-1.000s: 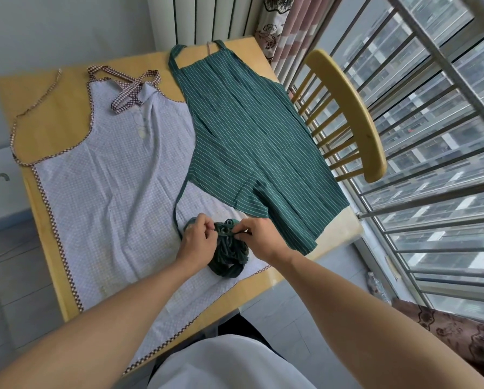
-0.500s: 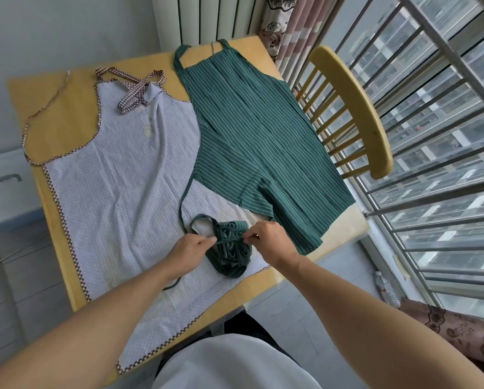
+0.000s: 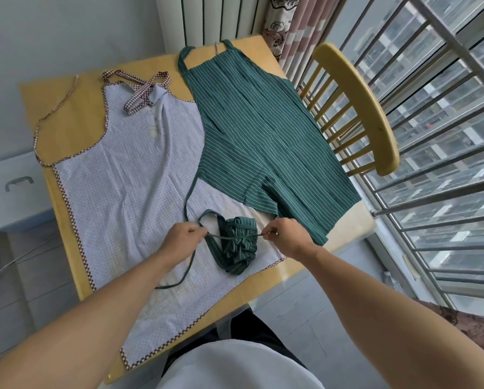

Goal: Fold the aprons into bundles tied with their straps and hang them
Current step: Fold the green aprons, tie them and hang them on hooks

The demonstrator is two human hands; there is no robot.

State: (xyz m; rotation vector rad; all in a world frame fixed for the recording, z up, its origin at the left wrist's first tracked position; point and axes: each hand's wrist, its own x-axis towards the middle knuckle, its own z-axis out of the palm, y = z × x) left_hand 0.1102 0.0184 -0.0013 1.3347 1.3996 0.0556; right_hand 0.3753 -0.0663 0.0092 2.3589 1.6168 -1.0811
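cloth covers most of the yellow wooden table [image 3: 38,108]: a pale lilac checked apron [image 3: 128,175] with brown gingham piping lies flat on the left, and a dark green apron with thin white stripes [image 3: 263,136] lies flat on the right, its edge overlapping the lilac one. on the near end of the lilac apron sits a small rounded green striped bundle [image 3: 236,248], crumpled and wrapped with narrow straps of the same cloth. the left hand [image 3: 180,238] has its fingers curled, pinching a strap [image 3: 211,235] just left of the bundle; the right hand [image 3: 287,233] pinches the other thin end between thumb and forefinger, just right of it. the strap runs taut across the bundle between the two hands. a loose green strap trails toward the table's near edge. a curved wooden chair back [image 3: 361,108] with spindles stands beside the table, against the metal window bars [image 3: 431,192].
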